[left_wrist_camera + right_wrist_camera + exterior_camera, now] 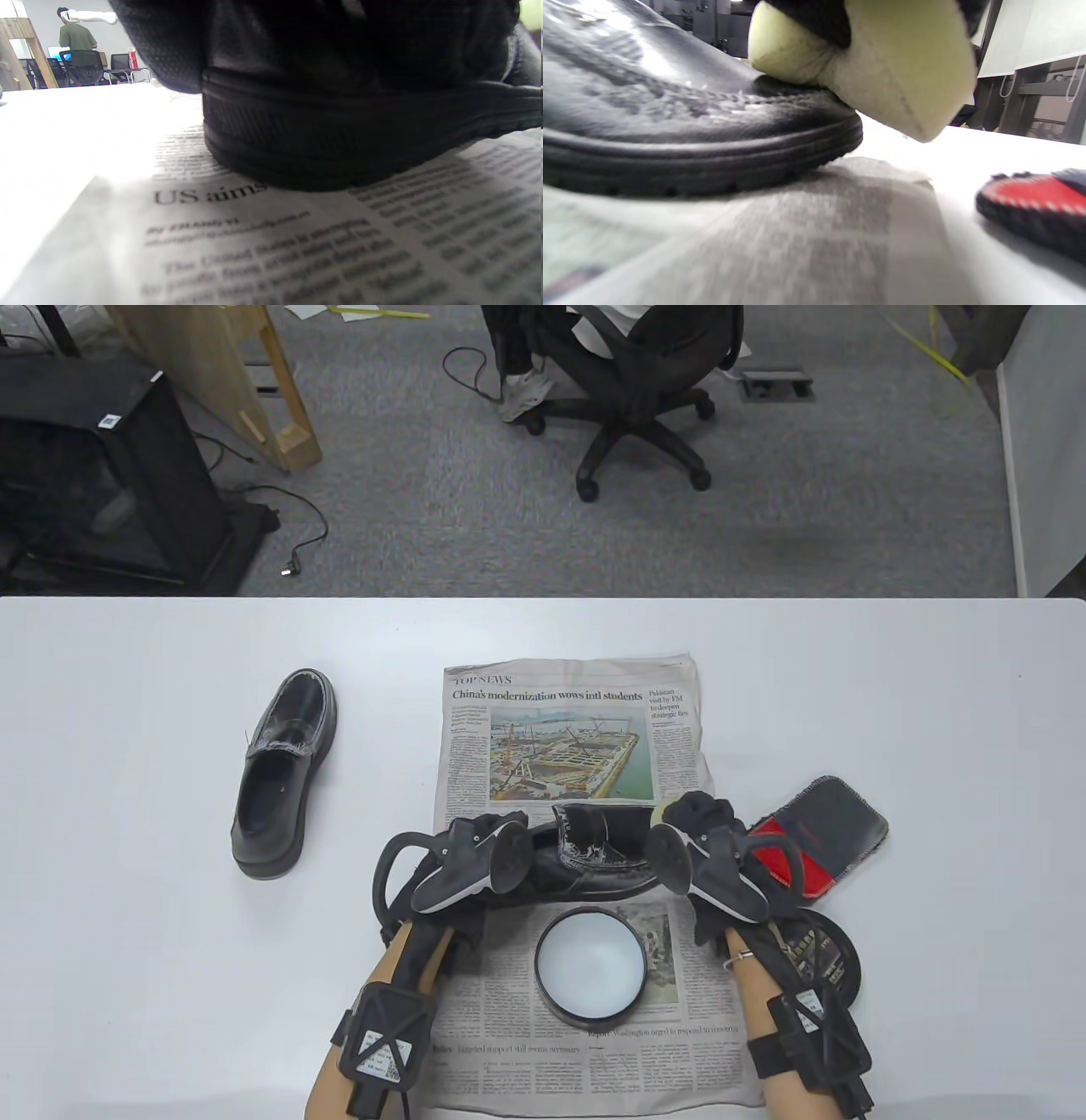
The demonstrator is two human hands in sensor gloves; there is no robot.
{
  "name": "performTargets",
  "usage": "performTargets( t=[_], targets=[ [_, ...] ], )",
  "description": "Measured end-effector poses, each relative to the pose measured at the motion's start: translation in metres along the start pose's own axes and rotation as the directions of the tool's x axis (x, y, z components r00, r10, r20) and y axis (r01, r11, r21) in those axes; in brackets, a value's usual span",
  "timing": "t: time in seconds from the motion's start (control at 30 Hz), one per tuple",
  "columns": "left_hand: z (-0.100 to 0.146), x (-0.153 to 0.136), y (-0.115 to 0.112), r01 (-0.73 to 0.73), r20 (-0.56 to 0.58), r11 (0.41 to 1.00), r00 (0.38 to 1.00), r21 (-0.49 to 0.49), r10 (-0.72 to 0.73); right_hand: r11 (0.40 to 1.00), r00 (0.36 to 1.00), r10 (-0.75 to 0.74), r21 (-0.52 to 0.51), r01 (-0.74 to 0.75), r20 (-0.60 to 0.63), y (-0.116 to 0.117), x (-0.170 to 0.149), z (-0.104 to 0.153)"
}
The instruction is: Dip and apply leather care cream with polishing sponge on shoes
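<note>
the shoe [585, 861] lies crosswise on the newspaper [568, 729] just behind the cream tin [591, 967], left hand [462, 857] holding its heel, right hand [704, 848] pressing the gripped sponge [882, 76] onto its toe.

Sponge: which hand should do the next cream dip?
Right. The right hand grips the sponge at the shoe's toe, with the cream tin just below it. The left hand holds the shoe's heel.

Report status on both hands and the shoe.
Left hand grips shoe at heel, on newspaper. Right hand presses sponge on toe. Cream tin open, nearside. Nothing blocking.
</note>
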State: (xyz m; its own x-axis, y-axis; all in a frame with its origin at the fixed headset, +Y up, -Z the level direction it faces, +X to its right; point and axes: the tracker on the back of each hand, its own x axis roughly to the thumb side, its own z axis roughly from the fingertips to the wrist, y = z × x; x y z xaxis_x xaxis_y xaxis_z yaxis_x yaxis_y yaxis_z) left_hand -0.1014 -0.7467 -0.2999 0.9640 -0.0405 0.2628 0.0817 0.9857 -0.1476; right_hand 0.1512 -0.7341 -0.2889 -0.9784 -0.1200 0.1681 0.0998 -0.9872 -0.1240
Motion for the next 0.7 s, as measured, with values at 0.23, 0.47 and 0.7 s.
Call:
performTargets(
  t=[0.23, 0.47, 0.7],
  targets=[
    [-0.002, 0.000, 0.000, 0.001, 0.017, 1.000, 1.000, -0.016, -0.001, 0.992, 0.990, -0.069, -0.101, 0.082, 0.125, -0.009, 0.035, 0.014],
    [-0.001, -0.003, -0.002, -0.036, 0.009, 0.999, 0.999, 0.003, 0.036, 0.977, 0.988, 0.151, -0.148, -0.151, -0.012, -0.011, 0.034, -0.017],
    [-0.001, -0.003, -0.001, -0.025, -0.009, 1.000, 1.000, 0.011, 0.025, 0.986, 0.990, 0.139, -0.089, -0.138, -0.001, -0.005, 0.003, 0.012]
  ],
)
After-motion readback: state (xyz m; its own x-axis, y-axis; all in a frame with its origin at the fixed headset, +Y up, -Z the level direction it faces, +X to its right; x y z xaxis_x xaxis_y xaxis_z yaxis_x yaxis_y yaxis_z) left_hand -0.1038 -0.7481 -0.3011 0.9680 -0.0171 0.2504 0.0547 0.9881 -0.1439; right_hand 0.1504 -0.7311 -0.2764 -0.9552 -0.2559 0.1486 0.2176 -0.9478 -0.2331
